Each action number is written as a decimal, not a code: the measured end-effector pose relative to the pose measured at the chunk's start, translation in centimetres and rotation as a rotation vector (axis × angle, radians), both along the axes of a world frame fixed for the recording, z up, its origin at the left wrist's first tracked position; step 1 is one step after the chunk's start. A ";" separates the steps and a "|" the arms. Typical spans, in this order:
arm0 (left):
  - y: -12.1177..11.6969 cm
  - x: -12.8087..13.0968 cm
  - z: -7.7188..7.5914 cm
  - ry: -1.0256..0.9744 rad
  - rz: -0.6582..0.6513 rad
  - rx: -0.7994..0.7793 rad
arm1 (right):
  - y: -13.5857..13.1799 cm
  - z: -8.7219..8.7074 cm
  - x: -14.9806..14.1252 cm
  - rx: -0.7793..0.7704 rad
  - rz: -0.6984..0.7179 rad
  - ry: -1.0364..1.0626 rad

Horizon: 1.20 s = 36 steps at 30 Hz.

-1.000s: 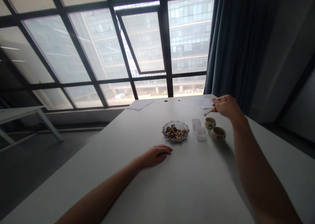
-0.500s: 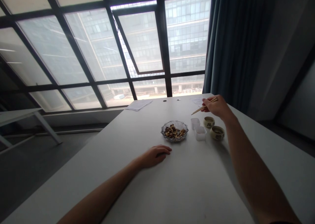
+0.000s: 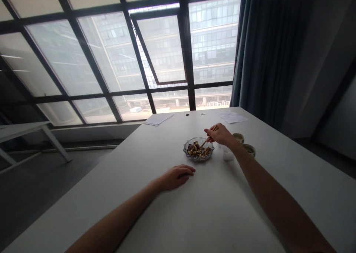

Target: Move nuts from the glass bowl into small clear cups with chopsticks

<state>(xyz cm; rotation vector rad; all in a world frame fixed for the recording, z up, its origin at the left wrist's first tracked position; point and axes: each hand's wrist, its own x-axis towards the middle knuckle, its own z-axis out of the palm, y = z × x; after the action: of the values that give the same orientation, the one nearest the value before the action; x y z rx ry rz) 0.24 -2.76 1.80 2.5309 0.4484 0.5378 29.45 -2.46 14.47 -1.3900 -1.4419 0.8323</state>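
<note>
My right hand [image 3: 220,135] is closed on a pair of wooden chopsticks [image 3: 208,137] whose tips dip into a glass bowl [image 3: 198,149] of mixed nuts and beans in the middle of the white table [image 3: 211,208]. My left hand [image 3: 175,176] rests palm down on the table in front of the bowl, fingers loosely curled, holding nothing. Just right of the bowl, partly behind my right wrist, stand a small white plastic cup [image 3: 227,155] and two small ceramic cups [image 3: 249,149].
Sheets of paper [image 3: 158,119] lie at the table's far edge, more paper [image 3: 232,117] at the far right. Large windows and a dark curtain [image 3: 261,52] stand behind. Another table [image 3: 25,128] is at the left.
My right hand has moved left and down with the chopsticks, from above the ceramic cups to the glass bowl. The left hand has stayed put.
</note>
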 end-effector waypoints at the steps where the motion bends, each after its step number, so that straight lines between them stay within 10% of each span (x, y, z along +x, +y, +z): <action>1: 0.0 0.1 0.0 -0.001 -0.001 0.001 | 0.0 -0.1 -0.2 0.000 -0.006 0.020; 22: 0.0 0.5 0.3 0.017 0.007 0.010 | 1.2 -1.9 -0.3 0.062 -0.021 -0.120; 36: 0.3 -0.1 -0.5 0.027 0.008 0.010 | -1.2 2.1 3.4 0.135 -0.205 -0.108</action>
<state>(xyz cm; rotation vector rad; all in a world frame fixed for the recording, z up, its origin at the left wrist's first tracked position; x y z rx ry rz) 0.19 -2.44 1.27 2.5497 0.4664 0.5110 32.84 -3.67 16.52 -1.4684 -1.3816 0.5267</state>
